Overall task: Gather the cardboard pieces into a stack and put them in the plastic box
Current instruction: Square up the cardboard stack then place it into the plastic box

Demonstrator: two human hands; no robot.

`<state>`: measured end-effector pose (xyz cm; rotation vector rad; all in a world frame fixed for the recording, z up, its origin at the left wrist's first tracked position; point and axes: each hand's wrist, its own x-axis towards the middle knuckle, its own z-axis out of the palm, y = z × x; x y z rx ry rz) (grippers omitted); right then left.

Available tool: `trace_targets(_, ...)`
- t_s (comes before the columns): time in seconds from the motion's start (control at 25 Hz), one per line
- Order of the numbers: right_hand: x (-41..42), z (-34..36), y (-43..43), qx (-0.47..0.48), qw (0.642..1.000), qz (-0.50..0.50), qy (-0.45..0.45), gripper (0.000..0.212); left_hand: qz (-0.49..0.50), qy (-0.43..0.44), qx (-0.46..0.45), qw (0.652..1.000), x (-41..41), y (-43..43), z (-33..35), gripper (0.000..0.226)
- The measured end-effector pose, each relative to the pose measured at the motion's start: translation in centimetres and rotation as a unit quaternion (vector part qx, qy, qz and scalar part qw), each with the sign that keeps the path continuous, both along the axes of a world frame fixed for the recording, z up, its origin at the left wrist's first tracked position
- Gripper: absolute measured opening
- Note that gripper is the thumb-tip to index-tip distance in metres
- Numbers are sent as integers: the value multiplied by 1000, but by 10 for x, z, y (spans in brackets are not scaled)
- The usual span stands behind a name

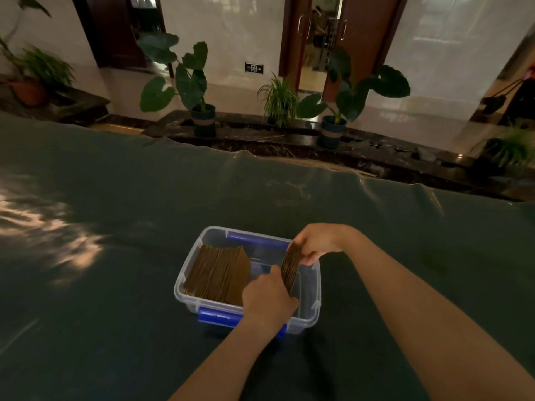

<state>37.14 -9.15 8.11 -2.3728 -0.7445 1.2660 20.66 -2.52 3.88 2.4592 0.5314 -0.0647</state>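
Head view: at nine o'clock of the scene a patch of light lies on the dark green cloth-covered desk [115, 328], which carries everything. Near the middle stands the clear rectangular plastic box with blue latches [314, 311], open, no lid in sight. Its nine o'clock half already holds a leaning row of brown corrugated cardboard pieces [217, 274], packed on edge and tilted toward the box's three o'clock side.

Next comes the left hand [267, 299], over the box's six o'clock wall, fingers closed on the near end of a small stack of brown cardboard pieces [290, 269]. That stack is held on edge above the free three o'clock half of the box. The right hand [315, 243], at the box's one o'clock corner, pinches the far end of the same stack, so both hands are closed on it and neither is free.

The step in hand looks like lowering this stack into the gap. To do it well, I would keep both ends squeezed so the pieces stay flush, lower the stack straight down clear of the three o'clock wall, then let it lean against the row before letting go. Releasing early could let the pieces fan out.
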Motion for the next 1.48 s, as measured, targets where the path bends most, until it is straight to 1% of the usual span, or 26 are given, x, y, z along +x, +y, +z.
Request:
trace_targets(0.12, -5, 7, 13, -56, 997, -45, 37, 28, 0, 34, -7, 999, 5, -4, -15, 32)
trace_targets(0.2, -9, 10, 19, -91, 994, -48, 45, 31, 4, 54, -7, 999, 7, -5, -23, 31)
trace_targets(0.24, -12, 10, 22, -108, 993, -42, 35, 32, 4, 63, -3, 998, 8, -5, -25, 30)
trace_targets(0.32, -20, 5, 25, -127, 991, -20, -36, 34, -6, 85, 13, 996, 13, -4, -28, 28)
trace_targets(0.36, -25, 0, 26, -129, 987, 0, -96, 34, -14, 98, 23, 995, 16, -4, -30, 27)
trace_targets(0.44, -35, -13, 27, -124, 965, 42, -226, 31, -30, 133, 43, 990, 22, -5, -29, 26)
trace_targets(0.48, -39, -19, 27, -126, 953, 52, -270, 30, -39, 154, 53, 986, 24, -6, -28, 27)
trace_targets(0.56, -46, -25, 23, -139, 938, 64, -312, 28, -58, 191, 61, 978, 28, -9, -26, 35)
trace_targets(0.68, -52, -27, 17, -146, 919, 102, -350, 26, -88, 219, 49, 971, 31, -9, -23, 48)
trace_targets(0.84, -62, -35, 8, -131, 882, 146, -428, 20, -110, 204, 21, 973, 34, 0, -25, 50)
trace_targets(0.92, -61, -39, 2, -97, 868, 145, -466, 17, -127, 185, -5, 974, 35, 3, -26, 47)
trace_targets(0.96, -59, -42, -2, -65, 867, 133, -475, 16, -137, 176, -19, 975, 34, 3, -26, 45)
trace_targets(1.0, -57, -45, -8, -20, 872, 110, -477, 17, -145, 170, -33, 974, 33, 2, -28, 43)
trace_targets(1.08, -54, -52, -22, 100, 882, 32, -460, 23, -148, 165, -52, 974, 31, 0, -30, 43)
trace_targets(1.16, -55, -58, -39, 194, 875, -73, -437, 33, -143, 163, -70, 974, 30, 0, -31, 44)
trace_targets(1.2, -58, -61, -47, 212, 874, -121, -421, 39, -141, 164, -79, 973, 30, 0, -32, 45)
trace_targets(1.28, -64, -69, -61, 208, 884, -193, -372, 47, -139, 162, -84, 973, 30, -1, -31, 44)
trace_targets(1.36, -68, -82, -66, 226, 901, -249, -274, 46, -138, 160, -79, 974, 30, -2, -30, 40)
trace_targets(1.48, -73, -101, -65, 298, 894, -307, -132, 44, -145, 165, -70, 973, 29, -4, -28, 39)
